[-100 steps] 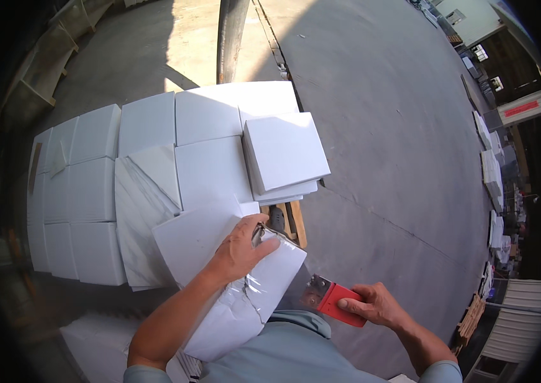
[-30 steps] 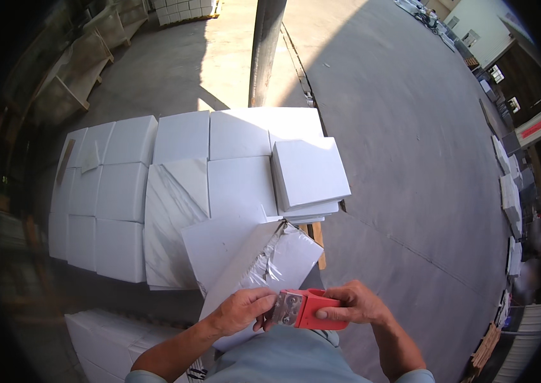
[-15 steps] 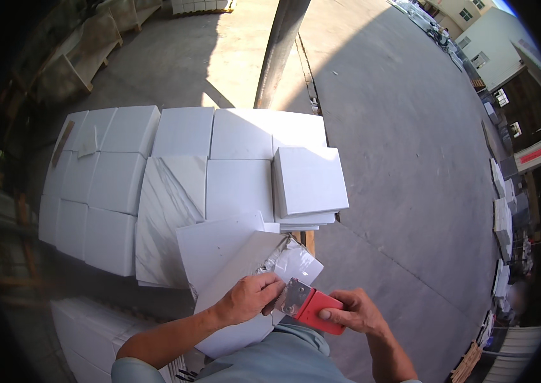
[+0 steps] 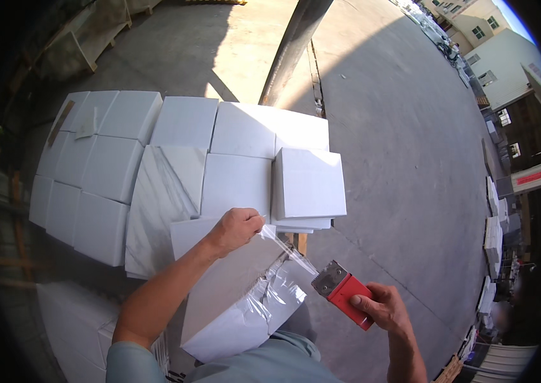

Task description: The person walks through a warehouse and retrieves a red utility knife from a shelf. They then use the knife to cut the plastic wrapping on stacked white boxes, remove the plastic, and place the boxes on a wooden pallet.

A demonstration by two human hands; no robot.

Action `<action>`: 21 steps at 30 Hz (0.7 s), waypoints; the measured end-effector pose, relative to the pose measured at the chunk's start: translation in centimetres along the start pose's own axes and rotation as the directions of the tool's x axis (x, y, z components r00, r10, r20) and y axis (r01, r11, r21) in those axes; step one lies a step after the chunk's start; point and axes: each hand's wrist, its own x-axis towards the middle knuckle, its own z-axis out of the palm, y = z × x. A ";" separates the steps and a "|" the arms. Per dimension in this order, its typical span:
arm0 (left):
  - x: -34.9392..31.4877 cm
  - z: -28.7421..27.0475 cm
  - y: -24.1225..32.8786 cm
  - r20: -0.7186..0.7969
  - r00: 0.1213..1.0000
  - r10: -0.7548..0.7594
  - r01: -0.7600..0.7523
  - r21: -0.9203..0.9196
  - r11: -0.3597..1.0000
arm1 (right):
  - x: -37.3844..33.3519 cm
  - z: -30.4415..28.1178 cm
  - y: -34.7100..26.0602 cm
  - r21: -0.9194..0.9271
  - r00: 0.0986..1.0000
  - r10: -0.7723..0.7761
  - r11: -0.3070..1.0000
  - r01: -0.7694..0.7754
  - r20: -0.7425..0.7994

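Note:
My right hand (image 4: 382,307) grips a red tape dispenser (image 4: 351,300) with a toothed metal end. From that end a strip of clear tape (image 4: 291,253) runs up and left to my left hand (image 4: 238,231), whose fingers are closed on its free end. Below the strip, a white cardboard box (image 4: 219,322) leans tilted against my body. Its torn edge (image 4: 264,284) is covered with crinkled clear tape. My left hand is above the box's far side, over a flat white sheet (image 4: 184,237).
Rows of white boxes (image 4: 178,124) fill the pallet in front, with a marbled slab (image 4: 162,204) among them. A small stack topped by a white box (image 4: 312,183) stands at its right end. Beyond rises a metal post (image 4: 293,54). More white boxes (image 4: 69,319) lie lower left.
My left hand has moved up and away, drawing tape out of the dispenser. My right hand has shifted right with the dispenser, and the box sits turned and lower.

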 end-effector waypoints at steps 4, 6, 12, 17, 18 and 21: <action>0.2 -0.4 -0.6 0.049 0.988 -0.145 0.149 -0.098 0.984 | 0.5 -0.1 -0.9 -0.005 1.000 0.013 1.000 -0.013 0.013; 0.3 0.2 -1.5 0.021 0.990 -0.140 0.141 -0.165 0.976 | 0.9 -0.1 -0.9 -0.012 0.999 0.042 0.999 -0.042 0.032; 0.9 1.9 -4.1 -0.017 0.992 -0.125 0.121 -0.150 0.981 | 0.8 0.1 -0.5 -0.034 0.996 0.090 0.995 -0.090 0.018; 1.0 0.8 -1.5 -0.025 0.999 0.024 -0.027 -0.135 0.990 | 0.4 -0.2 -0.5 0.034 0.999 0.049 0.998 -0.049 -0.002; 1.2 0.5 -0.7 -0.019 0.999 0.041 -0.042 -0.093 0.995 | 0.1 -0.2 -0.9 0.067 0.999 0.051 0.996 -0.050 -0.013; 1.8 0.2 0.0 -0.011 0.999 0.033 -0.034 -0.036 0.999 | 0.0 -0.3 -1.7 0.093 0.998 0.054 0.994 -0.051 -0.031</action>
